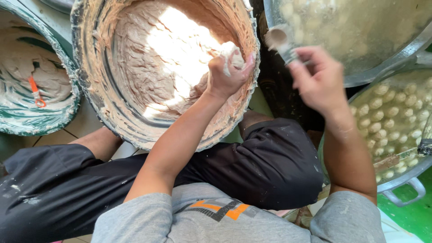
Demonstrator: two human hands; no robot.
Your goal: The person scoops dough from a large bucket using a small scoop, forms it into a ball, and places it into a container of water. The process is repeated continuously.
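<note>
My left hand [225,74] is closed around a lump of pale dough [231,53] at the right inner edge of a large round tub [90,96] smeared with the same dough. My right hand [317,81] holds a small metal spoon [280,41], its bowl coated with paste, raised between the tub and a metal pot. The right hand is motion-blurred.
A green tub [13,119] with dough residue and an orange-handled tool [35,91] sits at the left. Two metal pots at the right, the upper pot [396,58] and the lower pot [405,177], hold several pale balls in liquid. My knees in black shorts are below.
</note>
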